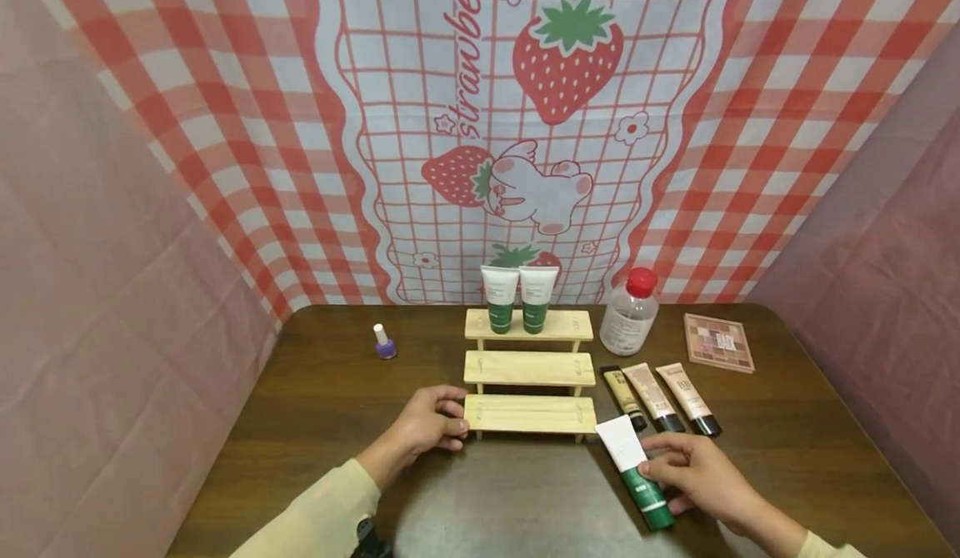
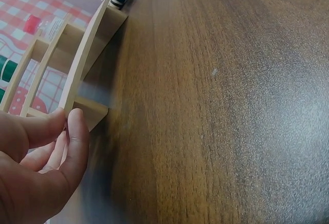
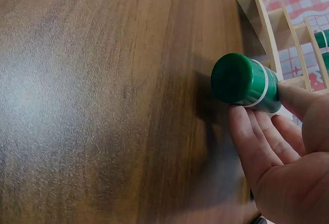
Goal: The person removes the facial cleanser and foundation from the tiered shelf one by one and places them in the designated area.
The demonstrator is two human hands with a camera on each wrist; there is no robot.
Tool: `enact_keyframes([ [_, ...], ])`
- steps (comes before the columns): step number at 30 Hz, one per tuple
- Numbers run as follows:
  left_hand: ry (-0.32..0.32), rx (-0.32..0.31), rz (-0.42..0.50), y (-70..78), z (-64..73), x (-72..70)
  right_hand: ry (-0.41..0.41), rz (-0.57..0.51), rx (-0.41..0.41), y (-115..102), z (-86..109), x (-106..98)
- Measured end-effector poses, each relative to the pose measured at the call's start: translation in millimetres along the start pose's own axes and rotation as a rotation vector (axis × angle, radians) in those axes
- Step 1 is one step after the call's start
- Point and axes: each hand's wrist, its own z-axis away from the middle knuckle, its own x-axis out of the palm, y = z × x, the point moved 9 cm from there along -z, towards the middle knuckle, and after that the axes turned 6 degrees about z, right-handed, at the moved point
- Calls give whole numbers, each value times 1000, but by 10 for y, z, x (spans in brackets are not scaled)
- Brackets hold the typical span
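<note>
A three-tier wooden display stand (image 1: 529, 413) stands mid-table. My left hand (image 1: 427, 421) pinches the left end of its lowest step between thumb and fingers, seen closely in the left wrist view, where the hand (image 2: 46, 157) covers that corner. My right hand (image 1: 701, 475) grips a green-and-white squeeze tube (image 1: 643, 491), tilted, cap end toward me, just off the stand's right front corner. In the right wrist view its green cap (image 3: 232, 78) faces the camera. Two similar tubes, a left one (image 1: 500, 298) and a right one (image 1: 537, 298), stand cap-down on the top step.
Right of the stand lie a yellowish tube (image 1: 622, 396), a beige tube (image 1: 654, 396) and a BB cream tube (image 1: 686, 396). Behind them are a clear red-capped bottle (image 1: 628, 321) and a palette (image 1: 717, 342). Purple nail polish (image 1: 385, 346) stands at left. A strawberry-print cloth (image 1: 480, 83) hangs behind.
</note>
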Motion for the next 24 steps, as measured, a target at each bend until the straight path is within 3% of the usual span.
enact_keyframes([
  [24, 2, 2, -14, 29, 22, 22, -39, 9, 24, 31, 72, 78],
])
